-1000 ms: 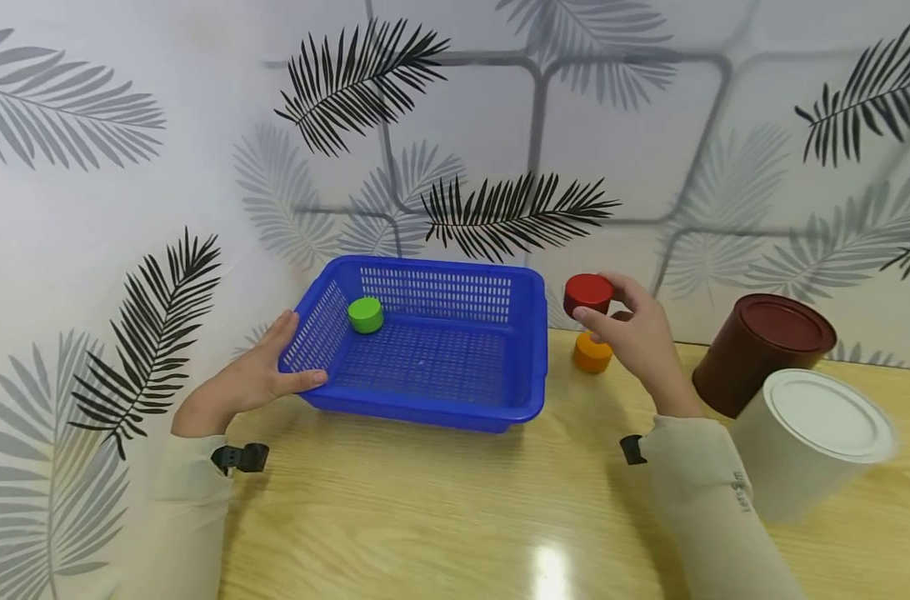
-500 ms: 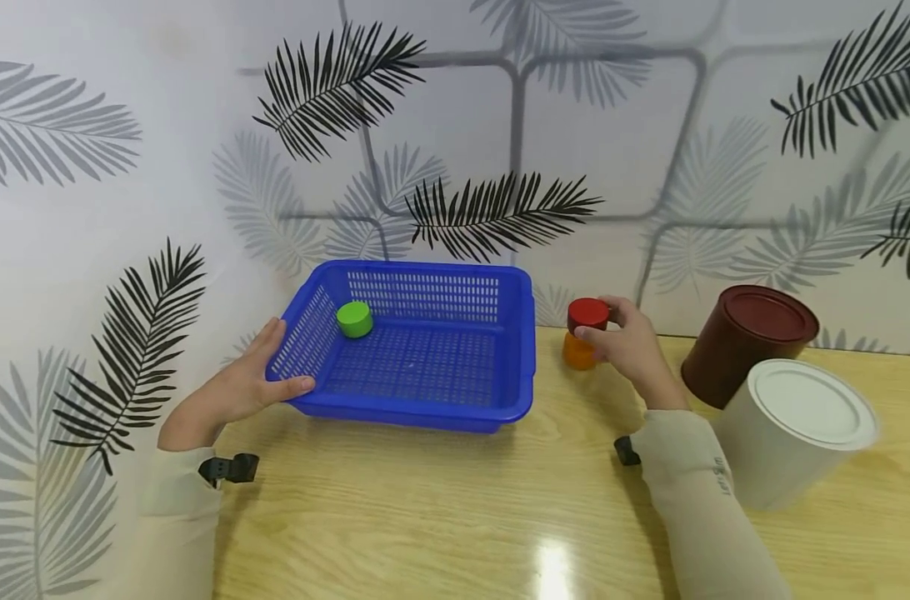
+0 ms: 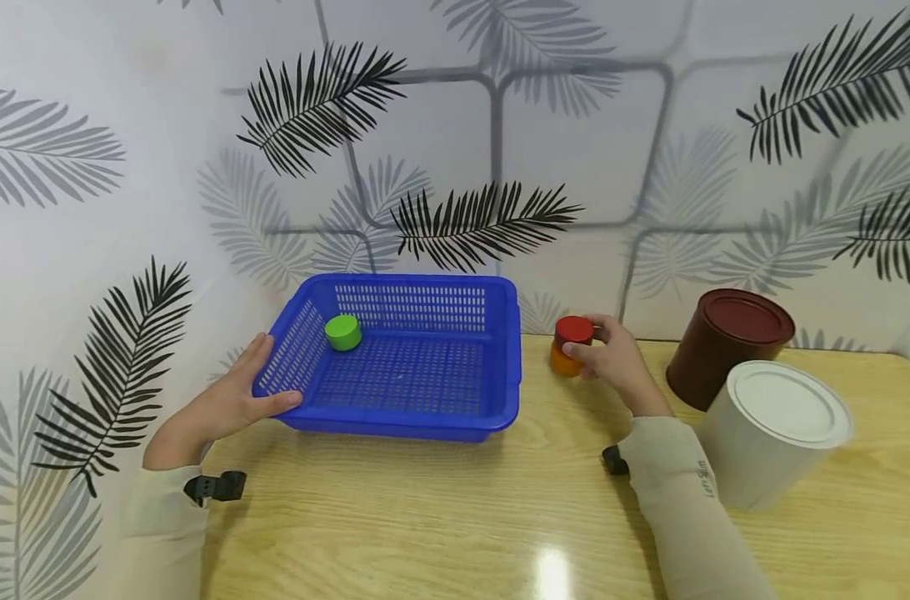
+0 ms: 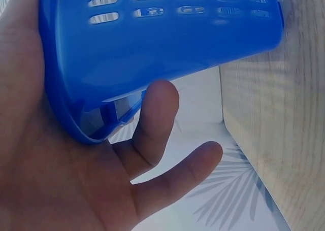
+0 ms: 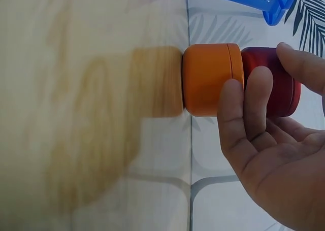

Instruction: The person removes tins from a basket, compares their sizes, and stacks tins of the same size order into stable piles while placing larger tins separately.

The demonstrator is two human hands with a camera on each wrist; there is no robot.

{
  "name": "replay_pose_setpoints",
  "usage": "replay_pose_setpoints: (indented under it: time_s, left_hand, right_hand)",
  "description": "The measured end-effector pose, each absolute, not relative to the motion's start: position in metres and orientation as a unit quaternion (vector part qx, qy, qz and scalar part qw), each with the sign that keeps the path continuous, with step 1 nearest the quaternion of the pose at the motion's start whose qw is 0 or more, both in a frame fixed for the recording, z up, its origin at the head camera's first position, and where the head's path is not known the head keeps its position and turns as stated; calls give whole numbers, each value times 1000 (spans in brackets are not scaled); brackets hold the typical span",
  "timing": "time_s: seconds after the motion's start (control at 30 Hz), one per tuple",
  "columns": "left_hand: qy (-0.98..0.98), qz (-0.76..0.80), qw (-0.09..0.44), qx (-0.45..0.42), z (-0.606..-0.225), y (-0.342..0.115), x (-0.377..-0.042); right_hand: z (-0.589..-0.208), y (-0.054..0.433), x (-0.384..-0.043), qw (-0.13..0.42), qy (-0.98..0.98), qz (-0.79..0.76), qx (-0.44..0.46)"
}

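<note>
In the head view, a small red round container [image 3: 574, 330] sits directly on top of an orange one [image 3: 564, 361], right of the blue basket. My right hand [image 3: 611, 367] holds the red container between thumb and fingers. In the right wrist view the red container [image 5: 269, 81] meets the orange container [image 5: 210, 79] with little or no gap, and two fingertips lie against the orange one's edge. A blue plastic basket [image 3: 395, 423] has a green round container [image 3: 343, 332] in its far left corner. My left hand [image 3: 218, 408] grips the basket's left rim near the front corner, some fingers loosely bent below it.
A dark brown can [image 3: 732, 346] stands to the right of my right hand. Closer to me, a white can [image 3: 773, 442] stands beside my right forearm. Behind the wooden table [image 3: 395, 517] rises a leaf-patterned wall [image 3: 455, 125].
My right hand has lowered the red container from above the orange one down onto it. The head view has shifted slightly; my left hand stays at the basket rim.
</note>
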State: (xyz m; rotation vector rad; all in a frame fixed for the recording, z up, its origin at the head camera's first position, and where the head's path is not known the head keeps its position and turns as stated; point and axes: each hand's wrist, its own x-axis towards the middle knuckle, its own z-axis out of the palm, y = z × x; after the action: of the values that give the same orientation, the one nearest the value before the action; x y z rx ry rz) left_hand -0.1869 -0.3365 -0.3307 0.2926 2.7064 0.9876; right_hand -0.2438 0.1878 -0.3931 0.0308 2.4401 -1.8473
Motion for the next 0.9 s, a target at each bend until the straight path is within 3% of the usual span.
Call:
replay_pose_setpoints:
  time_s: [0.57, 0.9]
  left_hand:
    - [932, 326, 117, 108, -333, -338, -183]
    - [928, 336, 123, 106, -330, -336, -186]
  right_hand:
    - [-390, 188, -244, 86, 788, -609, -12]
    - [-381, 192, -241, 133, 839, -527, -12]
